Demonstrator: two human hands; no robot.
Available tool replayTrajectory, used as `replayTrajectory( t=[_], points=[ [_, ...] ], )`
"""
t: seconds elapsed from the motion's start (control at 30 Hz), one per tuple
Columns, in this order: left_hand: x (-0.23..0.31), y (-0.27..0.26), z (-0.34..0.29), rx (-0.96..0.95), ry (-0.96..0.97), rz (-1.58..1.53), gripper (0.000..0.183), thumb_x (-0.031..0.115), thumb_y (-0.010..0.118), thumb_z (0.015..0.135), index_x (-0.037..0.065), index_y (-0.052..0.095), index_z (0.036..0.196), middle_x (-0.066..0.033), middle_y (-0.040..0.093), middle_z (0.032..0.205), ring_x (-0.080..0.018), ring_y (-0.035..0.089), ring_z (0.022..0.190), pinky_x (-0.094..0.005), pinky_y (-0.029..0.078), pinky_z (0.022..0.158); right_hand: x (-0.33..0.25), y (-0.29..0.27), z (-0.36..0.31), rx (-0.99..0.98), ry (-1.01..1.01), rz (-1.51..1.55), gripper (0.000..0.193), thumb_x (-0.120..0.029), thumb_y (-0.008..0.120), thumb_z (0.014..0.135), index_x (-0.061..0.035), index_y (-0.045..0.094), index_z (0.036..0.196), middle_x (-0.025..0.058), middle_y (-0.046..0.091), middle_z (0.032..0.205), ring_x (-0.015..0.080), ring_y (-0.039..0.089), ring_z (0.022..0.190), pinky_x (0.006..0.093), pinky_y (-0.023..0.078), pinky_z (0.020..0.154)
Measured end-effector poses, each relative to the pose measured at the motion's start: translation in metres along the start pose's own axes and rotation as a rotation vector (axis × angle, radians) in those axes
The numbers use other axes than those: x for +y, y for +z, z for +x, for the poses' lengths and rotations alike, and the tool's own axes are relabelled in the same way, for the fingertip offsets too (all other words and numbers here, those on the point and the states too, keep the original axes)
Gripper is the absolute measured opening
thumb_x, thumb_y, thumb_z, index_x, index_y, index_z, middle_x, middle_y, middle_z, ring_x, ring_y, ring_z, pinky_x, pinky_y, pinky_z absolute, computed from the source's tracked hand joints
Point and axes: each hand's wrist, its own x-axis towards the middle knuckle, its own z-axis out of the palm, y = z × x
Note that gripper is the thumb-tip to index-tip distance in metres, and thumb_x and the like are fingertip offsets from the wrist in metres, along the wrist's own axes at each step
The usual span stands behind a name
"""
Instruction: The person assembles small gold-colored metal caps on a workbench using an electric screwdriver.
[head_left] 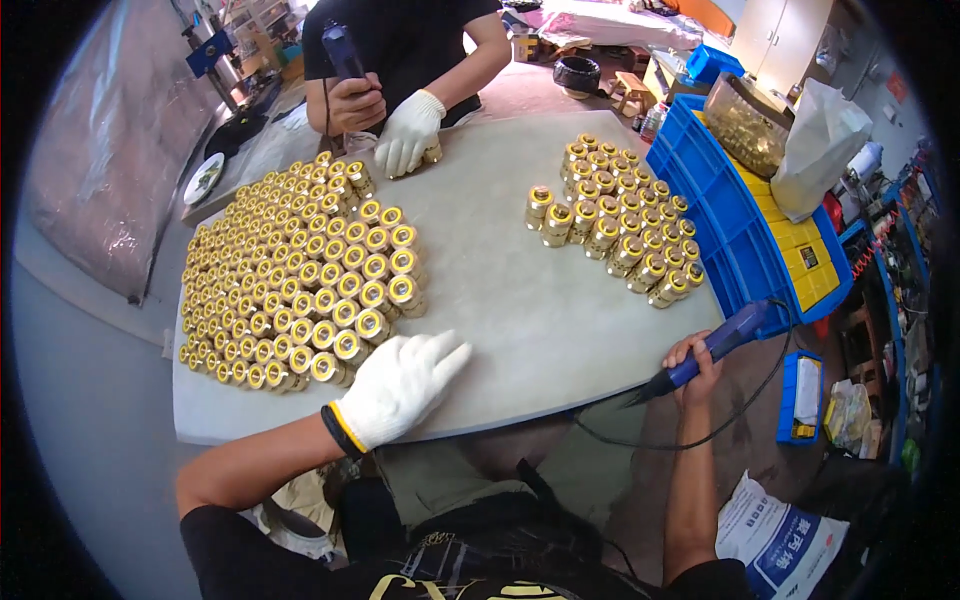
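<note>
Lower right, my right fingers (684, 350) clenched a corded purple tool (733, 335). Lower center, my gloved left fingers (438, 364) stretched free beside yellow-ringed cylinders (330, 273).

Across the room from you, a pink-covered bed (612, 24) stands near a pale cabinet (782, 38), with a small wooden stool (634, 82) on the reddish floor (532, 82); to your left hangs clear plastic sheeting (112, 150)

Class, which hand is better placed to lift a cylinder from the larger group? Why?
Probably the left hand: it is beside the larger group, while the right hand holds a corded tool.
</note>
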Motion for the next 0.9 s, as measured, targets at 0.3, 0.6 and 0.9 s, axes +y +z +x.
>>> replayTrajectory(
  t=[0.3,0.6,0.9],
  points=[
    [-0.108,-0.004,0.22,0.043,-0.153,-0.427,0.102,0.035,0.082,0.072,0.002,0.032,0.154,-0.0249,0.045,0.15,-0.0396,0.05,0.134,-0.0416,0.041,0.112,-0.064,0.16,0.106,-0.39,-0.159,0.178,0.06,-0.035,0.075,0.091,-0.0069,0.042,0.133,0.0073,0.054,0.08,0.0207,0.059,0.07,0.0368,0.055,0.065],
    [-0.118,0.021,0.246,-0.129,0.0,-0.596,0.051,0.026,0.081,0.072,0.004,0.069,0.117,-0.02,0.073,0.102,-0.0337,0.071,0.094,-0.0392,0.054,0.087,-0.038,0.232,0.212,-0.411,-0.056,0.021,0.064,-0.068,0.057,0.093,-0.0073,0.051,0.112,0.0079,0.056,0.075,0.0172,0.056,0.056,0.0336,0.051,0.054],
    [-0.096,0.024,0.206,-0.047,-0.053,-0.634,0.037,0.023,0.074,0.076,0.003,0.065,0.105,-0.0221,0.069,0.09,-0.0404,0.068,0.088,-0.0461,0.053,0.081,0.0,0.275,0.207,-0.552,-0.047,0.027,0.059,-0.062,0.064,0.092,-0.0053,0.05,0.103,0.0091,0.056,0.071,0.0176,0.057,0.053,0.0344,0.053,0.055]
  ],
)
